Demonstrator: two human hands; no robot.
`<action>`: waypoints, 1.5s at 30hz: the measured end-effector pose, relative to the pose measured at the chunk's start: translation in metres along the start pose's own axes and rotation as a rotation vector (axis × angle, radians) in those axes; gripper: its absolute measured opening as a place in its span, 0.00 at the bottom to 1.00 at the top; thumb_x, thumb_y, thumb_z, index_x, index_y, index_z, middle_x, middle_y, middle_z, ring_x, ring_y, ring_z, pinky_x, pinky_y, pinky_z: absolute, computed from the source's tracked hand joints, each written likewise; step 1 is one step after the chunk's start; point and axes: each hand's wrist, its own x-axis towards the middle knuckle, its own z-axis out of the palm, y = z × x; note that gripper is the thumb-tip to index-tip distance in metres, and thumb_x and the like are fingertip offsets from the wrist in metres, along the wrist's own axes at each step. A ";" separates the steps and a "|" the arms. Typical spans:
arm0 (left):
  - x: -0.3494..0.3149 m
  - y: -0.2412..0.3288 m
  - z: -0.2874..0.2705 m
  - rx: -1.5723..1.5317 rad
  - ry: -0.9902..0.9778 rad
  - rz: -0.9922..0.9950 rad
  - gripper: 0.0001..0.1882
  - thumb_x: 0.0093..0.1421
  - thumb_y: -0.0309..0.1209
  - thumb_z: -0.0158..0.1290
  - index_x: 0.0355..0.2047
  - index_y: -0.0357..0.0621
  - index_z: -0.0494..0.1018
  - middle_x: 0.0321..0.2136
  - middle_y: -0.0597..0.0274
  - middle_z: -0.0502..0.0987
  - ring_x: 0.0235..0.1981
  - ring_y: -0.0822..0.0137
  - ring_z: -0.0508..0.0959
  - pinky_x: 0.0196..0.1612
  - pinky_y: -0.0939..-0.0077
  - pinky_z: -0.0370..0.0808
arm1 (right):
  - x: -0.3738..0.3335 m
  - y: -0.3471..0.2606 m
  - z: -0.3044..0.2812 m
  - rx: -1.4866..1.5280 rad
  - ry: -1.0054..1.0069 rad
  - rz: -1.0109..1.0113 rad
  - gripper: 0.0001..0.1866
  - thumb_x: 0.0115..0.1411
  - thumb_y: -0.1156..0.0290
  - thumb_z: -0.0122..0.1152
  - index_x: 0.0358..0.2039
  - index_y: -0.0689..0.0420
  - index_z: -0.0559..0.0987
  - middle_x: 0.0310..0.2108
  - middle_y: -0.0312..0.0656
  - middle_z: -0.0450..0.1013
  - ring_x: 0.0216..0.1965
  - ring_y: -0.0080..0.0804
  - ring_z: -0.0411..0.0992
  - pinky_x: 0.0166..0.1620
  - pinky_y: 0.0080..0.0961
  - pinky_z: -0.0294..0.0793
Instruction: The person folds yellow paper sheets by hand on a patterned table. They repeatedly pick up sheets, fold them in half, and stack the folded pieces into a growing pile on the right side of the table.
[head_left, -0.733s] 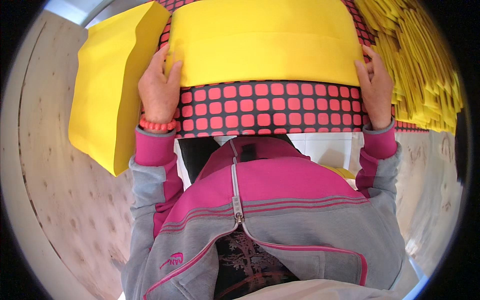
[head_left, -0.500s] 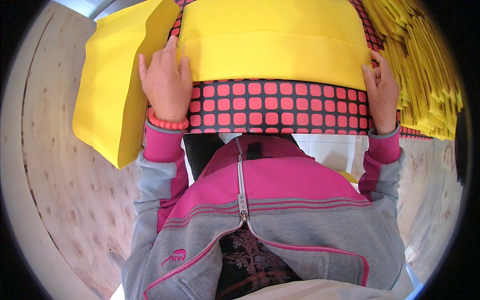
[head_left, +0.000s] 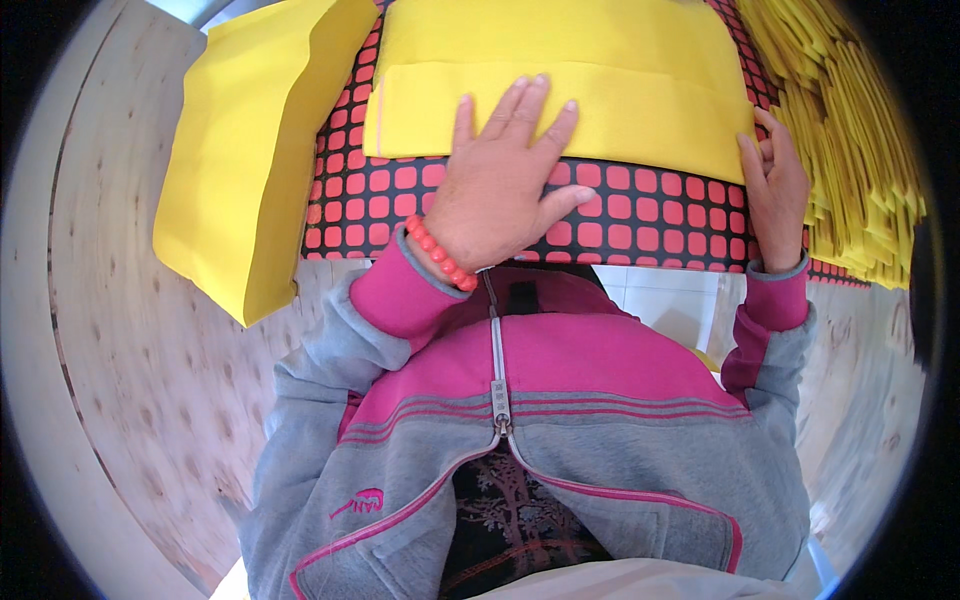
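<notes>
cloth, yellow, lies on the patterned table before you, its near band apparently doubled back already; your hands are well apart, left hand palm down on that band, fingers spread; right hand curls at the right edge, pinching or not, can't tell; the far end is out of view, so what's left there can't be judged; yellow pieces crowd your right; a yellow sheet waits left, no hand on it.
</notes>
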 end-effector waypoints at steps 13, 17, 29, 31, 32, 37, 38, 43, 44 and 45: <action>-0.005 -0.005 0.004 0.127 -0.015 -0.042 0.43 0.65 0.57 0.53 0.72 0.46 0.59 0.73 0.46 0.54 0.74 0.49 0.54 0.68 0.28 0.50 | -0.029 -0.077 0.012 -0.119 0.313 -0.348 0.26 0.56 0.68 0.72 0.54 0.61 0.78 0.51 0.47 0.79 0.51 0.49 0.77 0.55 0.39 0.76; -0.005 -0.008 0.006 0.126 -0.029 -0.040 0.42 0.65 0.56 0.53 0.72 0.46 0.59 0.73 0.45 0.54 0.74 0.49 0.54 0.68 0.27 0.49 | -0.052 -0.142 0.065 0.079 -0.067 -0.478 0.32 0.56 0.56 0.70 0.56 0.62 0.75 0.61 0.52 0.71 0.64 0.47 0.69 0.66 0.50 0.64; -0.014 -0.015 0.000 0.083 -0.028 -0.048 0.40 0.67 0.50 0.53 0.74 0.46 0.55 0.75 0.48 0.51 0.76 0.50 0.50 0.71 0.33 0.44 | -0.062 -0.112 0.044 -0.187 -0.148 -0.334 0.40 0.61 0.44 0.62 0.61 0.66 0.72 0.66 0.55 0.66 0.69 0.49 0.61 0.70 0.48 0.57; -0.019 -0.025 -0.001 0.088 -0.055 -0.090 0.42 0.66 0.53 0.53 0.73 0.45 0.56 0.74 0.47 0.52 0.75 0.49 0.51 0.71 0.32 0.44 | -0.067 -0.102 0.038 -0.234 -0.126 -0.294 0.40 0.62 0.43 0.61 0.62 0.66 0.72 0.66 0.55 0.66 0.70 0.48 0.62 0.70 0.48 0.57; -0.021 -0.032 -0.002 0.094 -0.019 -0.072 0.43 0.66 0.54 0.54 0.73 0.44 0.57 0.74 0.46 0.53 0.75 0.49 0.52 0.71 0.32 0.44 | -0.069 -0.097 0.034 -0.259 -0.116 -0.273 0.41 0.62 0.43 0.61 0.62 0.66 0.72 0.66 0.55 0.66 0.69 0.48 0.62 0.70 0.48 0.57; -0.035 -0.077 -0.011 0.166 -0.043 -0.208 0.42 0.67 0.53 0.53 0.73 0.43 0.55 0.74 0.46 0.51 0.76 0.48 0.50 0.71 0.32 0.42 | -0.074 -0.067 0.010 -0.359 -0.051 -0.180 0.41 0.62 0.43 0.61 0.62 0.67 0.71 0.67 0.55 0.66 0.69 0.47 0.62 0.70 0.47 0.56; -0.036 -0.084 -0.015 0.168 -0.041 -0.236 0.42 0.67 0.53 0.52 0.73 0.43 0.55 0.74 0.46 0.51 0.76 0.48 0.50 0.71 0.32 0.41 | -0.076 -0.062 0.007 -0.358 -0.043 -0.174 0.40 0.62 0.45 0.62 0.63 0.67 0.71 0.66 0.55 0.66 0.69 0.48 0.63 0.70 0.47 0.55; -0.037 -0.057 -0.026 0.355 0.113 -0.223 0.40 0.64 0.50 0.57 0.69 0.40 0.62 0.72 0.43 0.56 0.73 0.47 0.55 0.70 0.32 0.45 | -0.079 -0.056 0.001 -0.364 -0.007 -0.174 0.39 0.62 0.48 0.65 0.62 0.67 0.71 0.67 0.55 0.66 0.69 0.49 0.63 0.71 0.49 0.52; -0.038 -0.038 -0.023 0.255 0.203 -0.105 0.40 0.60 0.49 0.61 0.66 0.39 0.65 0.70 0.45 0.61 0.72 0.47 0.59 0.69 0.32 0.47 | -0.079 -0.058 0.001 -0.375 -0.004 -0.164 0.38 0.62 0.49 0.65 0.62 0.67 0.71 0.67 0.55 0.65 0.69 0.49 0.62 0.71 0.50 0.52; -0.037 -0.019 -0.020 0.170 0.187 0.002 0.40 0.58 0.49 0.63 0.65 0.40 0.66 0.69 0.46 0.62 0.71 0.47 0.59 0.70 0.33 0.48 | -0.079 -0.062 0.001 -0.375 0.001 -0.155 0.38 0.62 0.49 0.65 0.63 0.66 0.71 0.67 0.55 0.65 0.69 0.49 0.62 0.71 0.50 0.52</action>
